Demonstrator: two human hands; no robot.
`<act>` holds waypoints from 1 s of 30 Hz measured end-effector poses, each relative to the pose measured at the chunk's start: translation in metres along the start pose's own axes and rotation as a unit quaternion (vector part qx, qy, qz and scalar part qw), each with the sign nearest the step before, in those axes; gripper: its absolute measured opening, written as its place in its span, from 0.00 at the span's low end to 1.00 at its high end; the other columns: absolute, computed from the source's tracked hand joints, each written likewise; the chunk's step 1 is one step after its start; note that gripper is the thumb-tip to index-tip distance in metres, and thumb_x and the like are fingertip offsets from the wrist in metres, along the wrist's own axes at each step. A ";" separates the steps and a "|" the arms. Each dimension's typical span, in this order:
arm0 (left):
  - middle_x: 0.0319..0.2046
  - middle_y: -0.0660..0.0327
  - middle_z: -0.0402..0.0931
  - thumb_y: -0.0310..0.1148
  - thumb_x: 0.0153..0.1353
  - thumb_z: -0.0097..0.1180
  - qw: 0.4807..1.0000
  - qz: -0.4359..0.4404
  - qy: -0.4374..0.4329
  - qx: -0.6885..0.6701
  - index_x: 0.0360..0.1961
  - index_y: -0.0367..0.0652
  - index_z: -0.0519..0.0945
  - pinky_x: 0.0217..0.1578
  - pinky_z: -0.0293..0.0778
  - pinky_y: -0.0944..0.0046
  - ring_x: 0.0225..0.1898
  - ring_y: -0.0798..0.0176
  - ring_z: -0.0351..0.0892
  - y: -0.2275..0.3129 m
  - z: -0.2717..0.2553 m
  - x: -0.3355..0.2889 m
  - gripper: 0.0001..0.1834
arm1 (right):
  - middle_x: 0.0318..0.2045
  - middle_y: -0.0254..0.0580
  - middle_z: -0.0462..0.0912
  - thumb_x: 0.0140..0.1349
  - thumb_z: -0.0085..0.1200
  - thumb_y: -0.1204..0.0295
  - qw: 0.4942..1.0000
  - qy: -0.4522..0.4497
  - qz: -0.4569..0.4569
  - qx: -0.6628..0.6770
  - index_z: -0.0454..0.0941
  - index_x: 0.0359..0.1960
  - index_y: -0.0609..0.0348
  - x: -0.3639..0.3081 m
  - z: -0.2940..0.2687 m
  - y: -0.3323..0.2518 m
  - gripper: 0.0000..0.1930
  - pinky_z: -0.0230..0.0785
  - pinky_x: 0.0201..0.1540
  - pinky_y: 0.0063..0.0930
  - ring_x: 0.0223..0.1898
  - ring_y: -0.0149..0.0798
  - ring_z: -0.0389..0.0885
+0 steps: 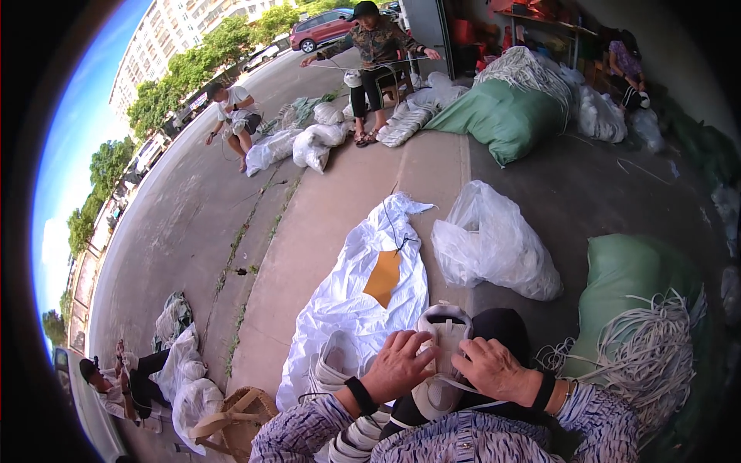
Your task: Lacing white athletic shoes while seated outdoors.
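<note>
A pale beige shoe (448, 339) rests on my lap, its opening facing away from me and its toe toward my body. My left hand (397, 363) is at the shoe's left lacing edge, fingers curled and pinched. On the other side, my right hand (494, 369) has its fingers bent in against the lacing edge. A light shoelace (467, 381) runs across the shoe below my fingers; its ends are hard to follow. Several similar shoes (333, 363) are stacked beside my left forearm. A bundle of loose pale laces (644, 363) lies near my right elbow.
A white woven sack (332, 297) with a tan patch lies ahead. Beyond my hands stands a clear plastic bag (494, 247). Green sacks (625, 282) are at right and far right. A woven basket (235, 424) sits lower left. Several people work farther off, one stretching a cord (370, 68).
</note>
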State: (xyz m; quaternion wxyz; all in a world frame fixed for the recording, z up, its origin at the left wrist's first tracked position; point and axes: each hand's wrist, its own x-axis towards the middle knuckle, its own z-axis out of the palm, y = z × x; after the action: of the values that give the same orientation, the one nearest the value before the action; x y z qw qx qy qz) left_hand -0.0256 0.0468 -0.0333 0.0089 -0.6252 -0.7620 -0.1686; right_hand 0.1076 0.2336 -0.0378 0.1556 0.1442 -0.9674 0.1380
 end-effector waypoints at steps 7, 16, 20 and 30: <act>0.46 0.60 0.70 0.32 0.55 0.51 0.943 0.214 -0.181 0.177 0.36 0.49 0.75 0.61 0.57 0.55 0.56 0.61 0.63 -0.013 0.002 0.032 0.07 | 0.30 0.40 0.70 0.46 0.56 0.72 0.996 -0.071 -0.048 0.039 0.73 0.31 0.54 0.005 0.006 0.014 0.09 0.63 0.30 0.32 0.32 0.40 0.75; 0.32 0.60 0.71 0.28 0.47 0.52 0.964 0.140 -0.191 0.122 0.24 0.47 0.77 0.34 0.70 0.59 0.42 0.53 0.68 0.000 0.009 0.029 0.03 | 0.32 0.38 0.72 0.45 0.60 0.70 0.989 -0.092 -0.053 0.100 0.74 0.34 0.52 -0.004 0.009 0.028 0.13 0.63 0.33 0.34 0.33 0.40 0.77; 0.36 0.57 0.74 0.29 0.52 0.51 0.952 0.027 -0.302 0.039 0.29 0.42 0.81 0.35 0.72 0.56 0.45 0.51 0.69 0.005 0.020 0.037 0.07 | 0.31 0.41 0.71 0.45 0.58 0.72 0.990 -0.081 -0.063 0.099 0.73 0.29 0.54 -0.004 0.010 0.029 0.09 0.64 0.32 0.35 0.33 0.41 0.78; 0.30 0.62 0.71 0.34 0.66 0.46 0.801 -0.300 -0.067 -0.514 0.45 0.41 0.73 0.35 0.70 0.68 0.31 0.69 0.72 0.000 0.043 0.061 0.11 | 0.29 0.40 0.72 0.48 0.57 0.69 0.992 -0.067 -0.086 0.070 0.75 0.28 0.56 -0.009 0.016 0.027 0.07 0.66 0.33 0.34 0.30 0.40 0.76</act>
State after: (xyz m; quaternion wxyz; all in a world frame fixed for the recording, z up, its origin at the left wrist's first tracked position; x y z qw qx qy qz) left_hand -0.0307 0.1165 -0.0604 -0.4155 -0.2879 -0.7120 -0.4873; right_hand 0.1026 0.2558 -0.0612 0.0908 0.2465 -0.9476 0.1816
